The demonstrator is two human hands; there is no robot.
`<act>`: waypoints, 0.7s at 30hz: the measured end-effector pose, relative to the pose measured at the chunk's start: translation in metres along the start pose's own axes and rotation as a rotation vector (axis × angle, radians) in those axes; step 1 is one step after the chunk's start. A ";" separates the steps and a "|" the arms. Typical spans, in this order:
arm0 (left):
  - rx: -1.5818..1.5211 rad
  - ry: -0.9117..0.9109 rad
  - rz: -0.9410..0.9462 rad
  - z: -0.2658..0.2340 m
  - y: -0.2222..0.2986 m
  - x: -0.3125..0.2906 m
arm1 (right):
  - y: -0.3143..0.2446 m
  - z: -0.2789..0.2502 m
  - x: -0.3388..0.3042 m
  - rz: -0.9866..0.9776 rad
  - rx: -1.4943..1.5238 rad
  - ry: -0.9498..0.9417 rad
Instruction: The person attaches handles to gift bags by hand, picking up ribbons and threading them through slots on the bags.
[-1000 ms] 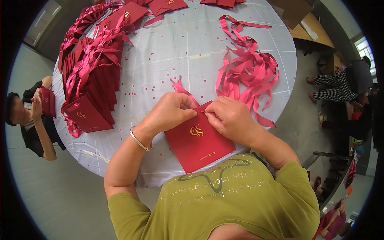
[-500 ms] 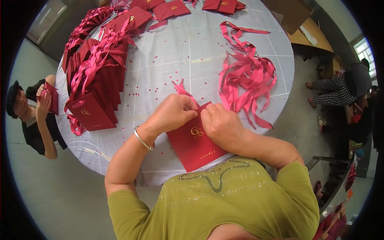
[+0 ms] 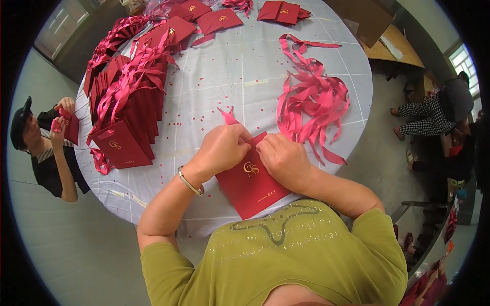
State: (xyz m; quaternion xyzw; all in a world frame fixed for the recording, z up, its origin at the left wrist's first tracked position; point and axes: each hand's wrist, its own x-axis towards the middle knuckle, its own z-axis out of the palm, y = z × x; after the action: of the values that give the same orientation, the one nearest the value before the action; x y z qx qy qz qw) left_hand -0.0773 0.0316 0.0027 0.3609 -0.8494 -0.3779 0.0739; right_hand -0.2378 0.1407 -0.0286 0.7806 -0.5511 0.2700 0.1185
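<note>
A small red paper gift bag [image 3: 250,191] with gold print lies tilted at the near table edge, against my shirt. My left hand [image 3: 224,148] is closed in a pinch at the bag's top left corner. From behind its fingers a pink ribbon [image 3: 227,116] sticks out, its forked end lying on the table. My right hand [image 3: 286,158] has its fingers curled over the bag's top edge, close to the left fingertips. What lies between the fingertips is partly hidden. To the right rests a loose heap of pink ribbons [image 3: 319,102].
A long row of red bags [image 3: 122,148] with pink ribbon handles stands at the left. Flat red bags [image 3: 219,20] lie at the far side. Red dots dot the pale tablecloth [image 3: 204,81]. At left a co-worker [image 3: 43,143] handles a red bag; other people are at right.
My hands stay at the bag's top edge with only slight finger movement. The view has shifted a little. The co-worker at left has raised a hand with something pink by the bag.
</note>
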 end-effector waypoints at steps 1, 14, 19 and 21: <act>-0.011 0.000 -0.008 0.000 0.000 0.000 | 0.000 -0.002 -0.001 0.013 0.026 -0.014; -0.231 -0.081 0.058 -0.004 0.002 -0.003 | 0.001 -0.023 -0.003 -0.069 0.106 0.145; -0.160 -0.124 0.018 -0.013 0.017 -0.008 | 0.004 -0.033 -0.007 -0.037 0.221 0.119; -0.121 -0.113 0.021 -0.014 0.020 -0.010 | 0.005 -0.038 -0.005 -0.015 0.280 0.097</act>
State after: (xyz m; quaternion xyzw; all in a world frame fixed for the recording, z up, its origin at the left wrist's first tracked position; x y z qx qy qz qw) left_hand -0.0755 0.0390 0.0274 0.3247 -0.8316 -0.4477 0.0515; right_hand -0.2548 0.1610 -0.0009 0.7797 -0.4959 0.3805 0.0371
